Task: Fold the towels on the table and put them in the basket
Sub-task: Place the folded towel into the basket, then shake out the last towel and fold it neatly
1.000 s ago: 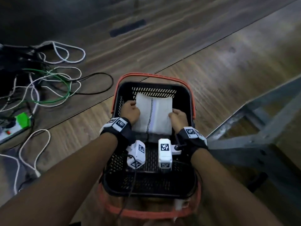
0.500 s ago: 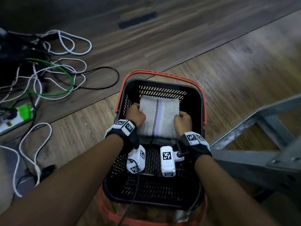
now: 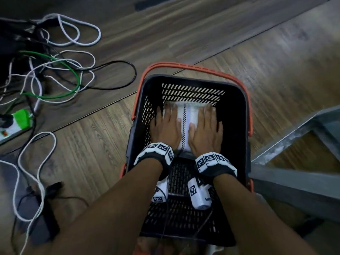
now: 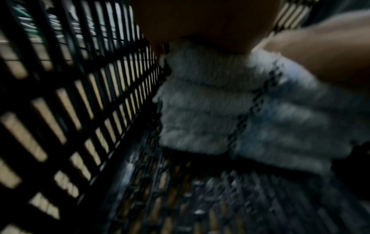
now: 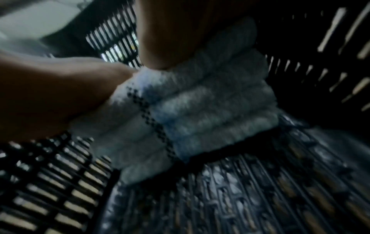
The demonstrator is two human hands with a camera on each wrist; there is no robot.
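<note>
A stack of folded white towels (image 3: 187,124) with a checkered black stripe lies in the far half of the black slatted basket (image 3: 237,100) with orange handles. My left hand (image 3: 166,124) lies flat on the stack's left side, fingers straight. My right hand (image 3: 207,126) lies flat on its right side, pressing down. The wrist views show the stack (image 4: 250,114) (image 5: 190,114) as several folded layers resting on the basket floor (image 4: 220,202) (image 5: 250,197), with a palm on top of it in each.
The basket stands on a wooden floor (image 3: 239,43). Tangled white, green and black cables (image 3: 60,74) and a power strip (image 3: 12,124) lie to the left. A grey metal frame (image 3: 294,172) runs along the right. The basket's near half holds nothing.
Both hands went from gripping the towel's sides to lying flat on top of it. The towel sank lower into the basket onto the stack.
</note>
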